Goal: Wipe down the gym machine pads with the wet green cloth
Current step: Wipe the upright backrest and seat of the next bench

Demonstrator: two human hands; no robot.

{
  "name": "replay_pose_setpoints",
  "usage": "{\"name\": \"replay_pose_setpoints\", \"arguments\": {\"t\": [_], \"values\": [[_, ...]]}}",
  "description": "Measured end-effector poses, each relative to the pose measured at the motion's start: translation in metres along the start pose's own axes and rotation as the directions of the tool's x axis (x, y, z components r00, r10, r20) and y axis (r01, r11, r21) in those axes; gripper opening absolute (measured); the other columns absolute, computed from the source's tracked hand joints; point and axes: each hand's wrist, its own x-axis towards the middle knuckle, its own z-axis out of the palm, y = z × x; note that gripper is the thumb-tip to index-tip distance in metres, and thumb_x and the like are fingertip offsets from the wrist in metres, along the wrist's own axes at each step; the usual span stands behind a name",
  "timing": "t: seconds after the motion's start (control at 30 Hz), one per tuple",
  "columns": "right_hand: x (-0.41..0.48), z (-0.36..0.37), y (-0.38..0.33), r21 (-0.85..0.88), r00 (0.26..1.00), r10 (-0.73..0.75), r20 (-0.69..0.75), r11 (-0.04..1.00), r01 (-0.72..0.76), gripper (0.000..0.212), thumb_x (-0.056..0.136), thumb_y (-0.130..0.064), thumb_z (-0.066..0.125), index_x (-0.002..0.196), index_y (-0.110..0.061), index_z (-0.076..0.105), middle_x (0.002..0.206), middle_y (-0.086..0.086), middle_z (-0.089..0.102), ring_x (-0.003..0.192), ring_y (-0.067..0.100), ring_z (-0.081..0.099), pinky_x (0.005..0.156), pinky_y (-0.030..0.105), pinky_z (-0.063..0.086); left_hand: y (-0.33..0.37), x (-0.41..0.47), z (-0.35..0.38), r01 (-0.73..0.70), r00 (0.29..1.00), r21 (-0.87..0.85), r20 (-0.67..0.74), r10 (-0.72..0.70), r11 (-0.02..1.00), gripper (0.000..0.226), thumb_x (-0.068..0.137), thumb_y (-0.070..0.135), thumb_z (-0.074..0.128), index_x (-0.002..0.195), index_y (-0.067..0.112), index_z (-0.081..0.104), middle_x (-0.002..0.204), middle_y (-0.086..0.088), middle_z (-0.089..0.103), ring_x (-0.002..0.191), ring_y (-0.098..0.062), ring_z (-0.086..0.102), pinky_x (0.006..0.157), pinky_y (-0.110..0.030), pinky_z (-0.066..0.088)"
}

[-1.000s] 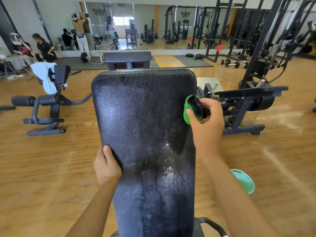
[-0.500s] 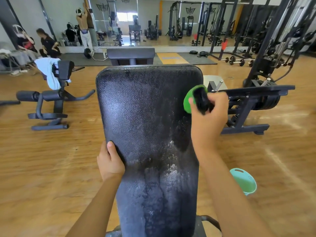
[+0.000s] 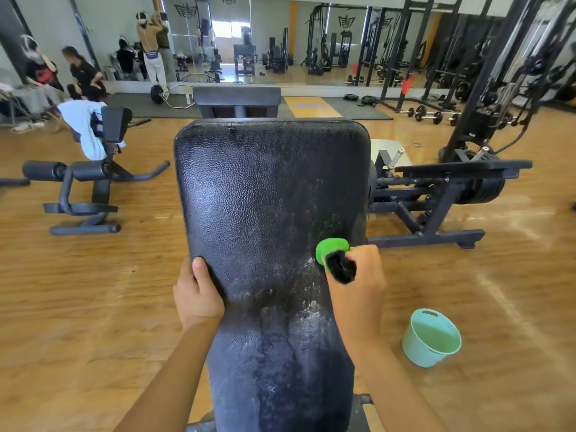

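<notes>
Pad: black, face streaked wet. Left hand: gripped the pad's left edge, thumb on its face. Right hand: clenched round cloth, green, against the pad's right edge. Hands apart. Bucket: teal, on the floor, right of the pad.

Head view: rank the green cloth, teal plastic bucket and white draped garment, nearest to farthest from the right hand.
1. Green cloth, gripped in the right hand at the black pad's right edge.
2. Teal plastic bucket, on the wooden floor to the hand's right.
3. White garment, draped on the machine at far left.
</notes>
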Motion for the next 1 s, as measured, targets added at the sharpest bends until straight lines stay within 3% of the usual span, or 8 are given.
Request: {"name": "replay_pose_setpoints", "arguments": {"t": [0.2, 0.3, 0.47, 0.63, 0.73, 0.87, 1.0], "values": [[0.046, -0.004, -0.017, 0.202, 0.991, 0.097, -0.096, 0.977, -0.076, 0.042, 0.076, 0.001, 0.076, 0.085, -0.024, 0.045, 0.082, 0.008, 0.053, 0.075, 0.011, 0.043, 0.067, 0.013, 0.035, 0.003, 0.000, -0.001, -0.007, 1.000, -0.004, -0.002, 0.007, 1.000, 0.052, 0.087, 0.051, 0.017, 0.074, 0.007, 0.041, 0.065, -0.014, 0.045, 0.063, -0.028, 0.036, 0.059, -0.034, 0.011], [0.069, 0.002, -0.023, 0.156, 0.992, 0.078, -0.102, 0.986, -0.061, 0.031, 0.077, -0.003, 0.077, 0.084, -0.015, 0.049, 0.081, 0.009, 0.052, 0.072, 0.009, 0.039, 0.062, 0.015, 0.032, 0.004, 0.000, -0.001, 0.003, 1.000, -0.001, -0.010, -0.003, 1.000, 0.052, 0.087, 0.052, 0.017, 0.074, 0.007, 0.042, 0.063, -0.006, 0.042, 0.063, -0.027, 0.036, 0.059, -0.035, 0.011], [0.049, -0.005, -0.021, -0.016, 0.995, 0.070, 0.077, 0.997, -0.069, 0.041, 0.075, -0.008, 0.079, 0.079, -0.020, 0.039, 0.077, -0.003, 0.043, 0.066, 0.009, 0.031, 0.056, 0.018, 0.025, 0.002, 0.000, 0.000, -0.002, 1.000, -0.002, -0.015, 0.002, 1.000, 0.054, 0.087, 0.051, 0.017, 0.074, 0.006, 0.043, 0.065, -0.010, 0.044, 0.064, -0.028, 0.037, 0.059, -0.033, 0.012], [0.003, -0.013, -0.015, -0.005, 0.965, 0.142, 0.218, 0.990, -0.144, 0.030, 0.076, -0.007, 0.080, 0.078, -0.011, 0.050, 0.076, 0.001, 0.053, 0.065, 0.015, 0.045, 0.054, 0.025, 0.041, 0.005, -0.003, -0.001, -0.008, 1.000, -0.021, -0.007, 0.008, 1.000, 0.062, 0.084, 0.053, 0.016, 0.078, 0.001, 0.049, 0.074, -0.021, 0.052, 0.069, -0.027, 0.039, 0.062, -0.030, 0.018], [0.030, -0.014, -0.017, 0.088, 0.979, 0.144, 0.143, 0.984, -0.158, 0.025, 0.076, -0.006, 0.079, 0.081, -0.009, 0.054, 0.079, 0.003, 0.056, 0.071, 0.013, 0.045, 0.062, 0.018, 0.037, 0.003, -0.002, -0.001, 0.002, 1.000, -0.008, -0.002, -0.003, 1.000, 0.071, 0.084, 0.055, 0.015, 0.083, -0.005, 0.053, 0.080, -0.029, 0.056, 0.072, -0.035, 0.046, 0.063, -0.031, 0.019], [0.080, -0.011, -0.017, 0.082, 0.993, 0.121, -0.013, 0.989, -0.119, 0.023, 0.080, -0.009, 0.076, 0.086, -0.007, 0.054, 0.083, 0.008, 0.059, 0.074, 0.017, 0.049, 0.062, 0.018, 0.034, 0.003, -0.002, -0.001, 0.023, 1.000, -0.003, -0.002, -0.023, 1.000, 0.073, 0.084, 0.057, 0.015, 0.082, -0.006, 0.052, 0.080, -0.030, 0.055, 0.075, -0.040, 0.049, 0.064, -0.038, 0.025], [0.067, -0.012, -0.010, 0.056, 0.992, 0.116, 0.047, 0.991, -0.118, 0.023, 0.080, -0.009, 0.076, 0.086, -0.010, 0.054, 0.082, 0.004, 0.060, 0.075, 0.019, 0.052, 0.062, 0.016, 0.034, 0.005, -0.001, -0.001, 0.025, 1.000, -0.003, -0.009, -0.025, 1.000, 0.066, 0.085, 0.055, 0.016, 0.077, -0.002, 0.049, 0.074, -0.028, 0.053, 0.069, -0.038, 0.046, 0.063, -0.043, 0.027]]}}
